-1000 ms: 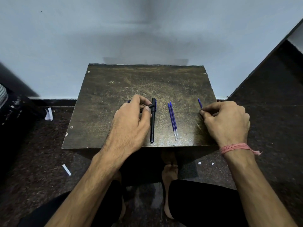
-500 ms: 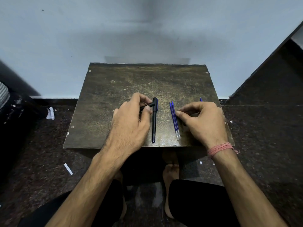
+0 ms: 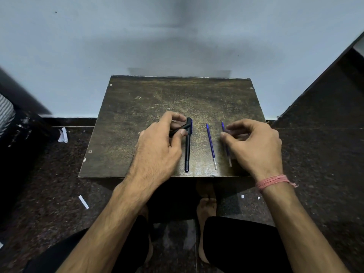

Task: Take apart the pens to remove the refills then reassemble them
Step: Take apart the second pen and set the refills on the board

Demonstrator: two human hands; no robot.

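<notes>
Seen from the head camera: a small dark counter (image 3: pixel 137 115), worn and scratched, set against a pale wall (image 3: pixel 137 36).

Left hand (image 3: pixel 157 146) over the counter's middle, fingers (image 3: pixel 182 133) curled and pinched on a short black pen part (image 3: pixel 180 128), angled up to the right. Its upper end touching the top of a black pen (image 3: pixel 188 146) with a blue clip end, lying flat and running toward the near edge, just right of the left hand.

Right of the pen, apart from it, a blue refill (image 3: pixel 211 146) flat on the counter, silver tip toward the near edge. Further right, a second refill (image 3: pixel 226 148), roughly parallel to the first, partly hidden under the right hand (image 3: pixel 256 148). Right thumb and forefinger (image 3: pixel 223 135) close together at this refill, other fingers loosely curled; cannot tell whether pinching it or only touching it. Cannot tell either whether this refill lies on the counter or is lifted off it.

Pink thread band (image 3: pixel 273 181) on the right wrist. Below the counter, a bare foot (image 3: pixel 206 209) on a dark speckled floor (image 3: pixel 325 174), with small white paper scraps (image 3: pixel 83 201) scattered about. Dark trousers at the bottom edge.
</notes>
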